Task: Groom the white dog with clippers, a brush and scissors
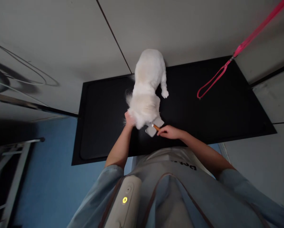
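Observation:
A white dog [148, 82] with closely trimmed fur on its body stands on the black grooming table [199, 117], its head towards me. My left hand [129, 119] is closed against the left side of its head, with the fingertips hidden in the longer fur. In my right hand [170, 132] is the wooden handle of a slicker brush [151, 130]. The brush's pale, flat head is close to the fur at the front of the dog's head. Whether the bristles touch the fur, I cannot tell.
A pink leash loop [213, 83] hangs over the table's right part. Pale wall panels [61, 41] rise behind it. Thin cables [25, 68] run along the wall at left, above a metal frame [16, 177]. A white device [124, 202] hangs against my apron [170, 167].

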`<control>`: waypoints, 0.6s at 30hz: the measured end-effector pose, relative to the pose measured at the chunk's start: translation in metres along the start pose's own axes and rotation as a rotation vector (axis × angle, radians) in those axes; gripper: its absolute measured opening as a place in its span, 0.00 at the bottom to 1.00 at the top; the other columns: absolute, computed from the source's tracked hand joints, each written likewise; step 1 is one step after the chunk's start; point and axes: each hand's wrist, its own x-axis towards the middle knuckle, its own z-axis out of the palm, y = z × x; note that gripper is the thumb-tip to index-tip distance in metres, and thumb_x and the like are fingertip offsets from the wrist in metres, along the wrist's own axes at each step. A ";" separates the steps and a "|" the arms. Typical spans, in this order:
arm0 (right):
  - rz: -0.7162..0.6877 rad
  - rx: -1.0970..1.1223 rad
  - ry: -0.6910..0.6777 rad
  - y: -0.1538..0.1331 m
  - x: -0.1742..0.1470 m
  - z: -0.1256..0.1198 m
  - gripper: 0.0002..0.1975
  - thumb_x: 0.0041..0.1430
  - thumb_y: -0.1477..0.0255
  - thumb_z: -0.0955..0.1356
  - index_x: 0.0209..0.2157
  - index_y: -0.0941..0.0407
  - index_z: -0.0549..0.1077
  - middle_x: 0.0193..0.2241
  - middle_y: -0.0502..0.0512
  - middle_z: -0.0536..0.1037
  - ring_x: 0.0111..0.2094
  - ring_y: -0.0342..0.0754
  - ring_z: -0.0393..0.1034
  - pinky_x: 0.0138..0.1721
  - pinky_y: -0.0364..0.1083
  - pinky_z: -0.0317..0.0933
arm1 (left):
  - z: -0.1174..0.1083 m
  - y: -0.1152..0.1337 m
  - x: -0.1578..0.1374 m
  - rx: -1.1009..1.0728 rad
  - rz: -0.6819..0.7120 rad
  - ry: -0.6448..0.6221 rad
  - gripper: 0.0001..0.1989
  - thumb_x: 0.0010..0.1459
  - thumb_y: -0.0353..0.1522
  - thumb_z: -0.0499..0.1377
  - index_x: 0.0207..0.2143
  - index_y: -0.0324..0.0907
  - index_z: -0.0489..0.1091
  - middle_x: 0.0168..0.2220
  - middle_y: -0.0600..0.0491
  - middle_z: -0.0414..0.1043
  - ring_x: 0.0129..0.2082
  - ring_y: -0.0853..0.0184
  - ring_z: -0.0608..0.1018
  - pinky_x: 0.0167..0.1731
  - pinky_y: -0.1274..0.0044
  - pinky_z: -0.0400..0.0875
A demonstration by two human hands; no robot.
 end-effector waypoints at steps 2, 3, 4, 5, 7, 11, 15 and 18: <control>0.077 -0.056 -0.011 0.002 0.002 -0.006 0.14 0.60 0.77 0.67 0.43 0.55 0.83 0.36 0.53 0.85 0.32 0.44 0.75 0.38 0.41 0.64 | 0.001 0.003 0.002 -0.001 0.000 -0.024 0.20 0.42 0.35 0.64 0.12 0.43 0.54 0.13 0.61 0.55 0.16 0.75 0.60 0.20 0.80 0.61; 0.100 -0.077 -0.059 0.002 0.003 -0.010 0.14 0.59 0.77 0.67 0.42 0.55 0.84 0.35 0.52 0.85 0.32 0.44 0.75 0.37 0.41 0.64 | 0.002 0.005 0.002 -0.002 0.003 -0.028 0.19 0.43 0.35 0.64 0.12 0.42 0.55 0.13 0.60 0.56 0.16 0.75 0.61 0.20 0.79 0.62; 0.103 -0.085 -0.098 0.003 0.005 -0.013 0.13 0.59 0.78 0.68 0.41 0.55 0.84 0.35 0.52 0.85 0.32 0.44 0.76 0.37 0.41 0.64 | 0.002 0.007 0.002 0.000 0.011 -0.028 0.18 0.44 0.35 0.63 0.13 0.42 0.56 0.14 0.60 0.57 0.17 0.74 0.61 0.21 0.79 0.62; 0.089 -0.084 -0.102 0.003 0.007 -0.015 0.13 0.58 0.78 0.68 0.40 0.54 0.84 0.36 0.52 0.85 0.34 0.45 0.77 0.38 0.41 0.65 | 0.002 0.010 0.001 0.011 0.025 -0.030 0.18 0.45 0.35 0.62 0.13 0.43 0.56 0.14 0.60 0.58 0.17 0.74 0.62 0.21 0.79 0.62; 0.065 -0.090 0.008 0.003 0.011 -0.018 0.14 0.60 0.77 0.68 0.42 0.53 0.84 0.40 0.52 0.85 0.38 0.45 0.78 0.42 0.41 0.65 | -0.001 0.020 -0.002 0.068 0.095 -0.031 0.17 0.48 0.35 0.60 0.14 0.43 0.56 0.15 0.58 0.58 0.18 0.72 0.63 0.22 0.78 0.62; 0.198 -0.091 0.035 -0.005 0.013 -0.004 0.14 0.61 0.76 0.67 0.44 0.54 0.83 0.31 0.51 0.84 0.26 0.43 0.75 0.34 0.40 0.65 | -0.004 0.057 -0.008 0.401 0.451 -0.167 0.14 0.51 0.35 0.57 0.16 0.43 0.60 0.16 0.55 0.60 0.20 0.69 0.65 0.25 0.76 0.62; 0.107 -0.064 -0.075 -0.025 0.003 0.024 0.15 0.60 0.77 0.66 0.43 0.54 0.84 0.33 0.51 0.85 0.32 0.45 0.78 0.38 0.41 0.66 | 0.029 0.113 -0.007 0.821 0.802 -0.711 0.15 0.59 0.38 0.56 0.21 0.43 0.70 0.20 0.50 0.66 0.24 0.64 0.70 0.27 0.73 0.61; 0.067 -0.109 0.049 -0.048 -0.005 0.039 0.16 0.60 0.76 0.66 0.43 0.52 0.84 0.43 0.53 0.85 0.43 0.49 0.79 0.48 0.44 0.67 | 0.083 0.143 -0.001 0.938 0.857 -0.959 0.17 0.63 0.37 0.53 0.23 0.43 0.72 0.24 0.48 0.71 0.27 0.62 0.73 0.29 0.71 0.61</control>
